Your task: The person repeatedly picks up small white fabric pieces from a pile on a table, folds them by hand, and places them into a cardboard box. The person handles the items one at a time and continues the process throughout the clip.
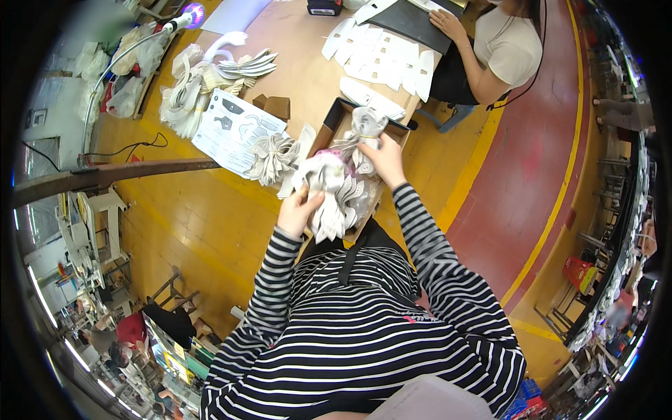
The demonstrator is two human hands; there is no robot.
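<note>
My left hand is closed on a bundle of white cut pieces, whose ends fan out over the near side of an open box. My right hand grips a second bundle of greyish-white pieces, gathered at its middle, above the box's far part. Between the two bundles shows a bit of pink. Clear plastic lies in the box by my right wrist. Another fanned bundle rests on the table, left of the box.
A printed sheet with shape drawings lies on the table beside larger bundles. Flat white pieces are spread at the far right, near a seated co-worker. A metal bar and a lamp stand to the left.
</note>
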